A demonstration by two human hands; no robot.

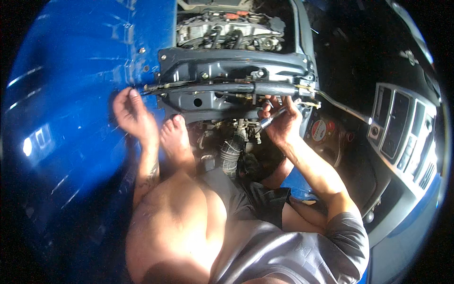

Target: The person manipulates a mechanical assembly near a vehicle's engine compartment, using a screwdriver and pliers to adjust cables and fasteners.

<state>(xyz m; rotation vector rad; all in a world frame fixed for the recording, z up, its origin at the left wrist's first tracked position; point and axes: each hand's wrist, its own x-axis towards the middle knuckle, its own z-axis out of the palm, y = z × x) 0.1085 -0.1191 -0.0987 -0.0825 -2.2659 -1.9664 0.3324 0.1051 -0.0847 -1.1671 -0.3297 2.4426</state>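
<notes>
A long black bar assembly with metal fittings [227, 88] lies across a dark metal crossmember [189, 66]. At its left end, my left hand [133, 116] has its fingers curled and the thumb pressed in by the tip. Whatever it pinches is too small to make out. My right hand [286, 124] is below the bar's right part, closed around a shiny cylindrical metal tool [274, 117]. The tool's exact kind does not show. Some fingers of that hand reach up close to the bar's underside.
Beyond the crossmember lies an open engine bay with an engine [231, 35]. A ribbed dark hose [231, 151] runs below. Blue bodywork [71, 104] spreads at left. At right are a curved metal lever [340, 104] and a grey vented panel [402, 132]. My bare foot [175, 135] rests near my left hand.
</notes>
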